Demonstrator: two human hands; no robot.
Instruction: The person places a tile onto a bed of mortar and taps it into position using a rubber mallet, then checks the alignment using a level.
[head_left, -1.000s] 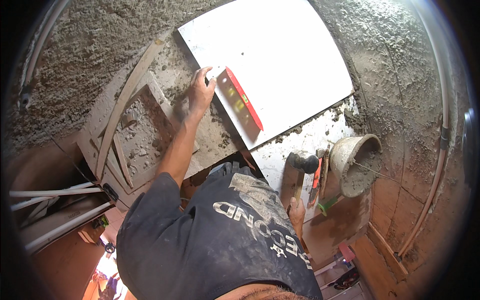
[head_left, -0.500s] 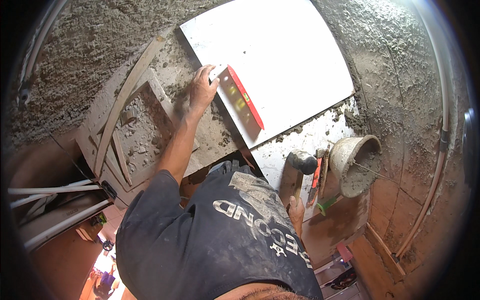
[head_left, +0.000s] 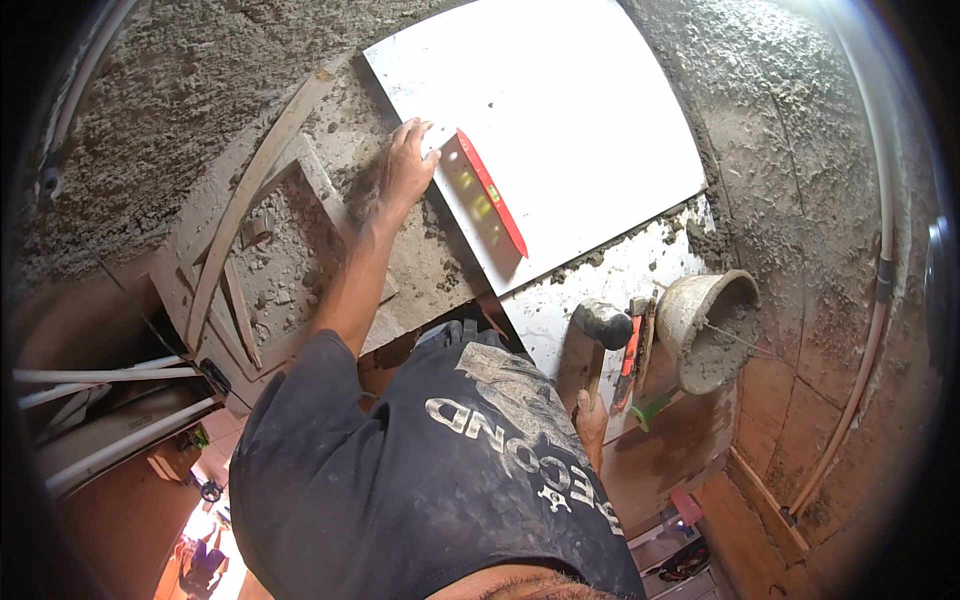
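Note:
My left hand [head_left: 405,168] rests at the left edge of a large white tile [head_left: 570,110], its fingers spread and touching the tile near the corner of a level. That red spirit level [head_left: 492,193] lies on the tile close to the same edge, with a green vial in its middle. Lower right, my right hand [head_left: 592,422] is wrapped round the wooden handle of a rubber mallet [head_left: 604,325]. The mallet's dark head is above a second, mortar-smeared white tile [head_left: 535,318].
Beside the mallet lie a red-and-black tool [head_left: 627,365] and a green-handled tool [head_left: 652,410]. A mortar-coated bucket [head_left: 690,320] tips at the right. Left, a wooden frame [head_left: 325,190] surrounds rubble [head_left: 285,265]. Rough mortared walls [head_left: 200,110] close in; white pipes [head_left: 110,376] stick out lower left.
My left hand has shifted very slightly along the tile's edge. The level and the mallet stay where they were.

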